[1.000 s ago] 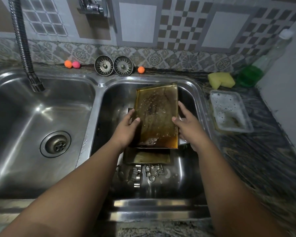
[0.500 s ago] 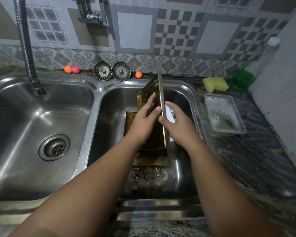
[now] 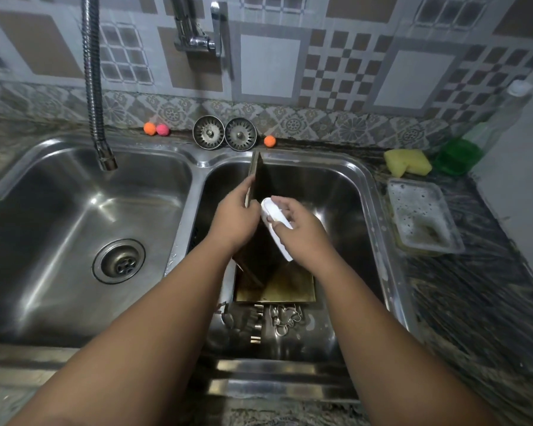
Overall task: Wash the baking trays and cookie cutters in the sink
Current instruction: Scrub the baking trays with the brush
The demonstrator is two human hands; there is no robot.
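**Tray held on edge over right basin; white scrubber in right hand**

Double steel sink (image 3: 197, 162) observed from above; both arms extend into the right basin.

Left hand (image 3: 233, 215) is closed around the edge of a baking tray (image 3: 263, 179); the tray stands on edge, tilted, its dark face turned to the right; its far corner reaches the basin's back rim.

Right hand (image 3: 300, 232) grips a white scrubber (image 3: 274, 216), fingers curled over it; the scrubber sits just beside the tray's face; actual contact cannot be confirmed.

A second baking tray (image 3: 285, 287) lies flat on the basin floor beneath the hands, golden and stained; the cookie cutters (image 3: 274, 319) lie in a loose heap at its near edge, metal, individual shapes not distinguishable.

Left basin holds only its drain (image 3: 118, 261); a flexible faucet hose (image 3: 94, 87) hangs above it.

On the counter to the right: a foam-filled plastic container (image 3: 420, 218); a yellow sponge (image 3: 408, 161); a bottle of green liquid (image 3: 474, 139) behind it.

Two sink strainers (image 3: 223, 132) lean against the tiled wall behind the divider.
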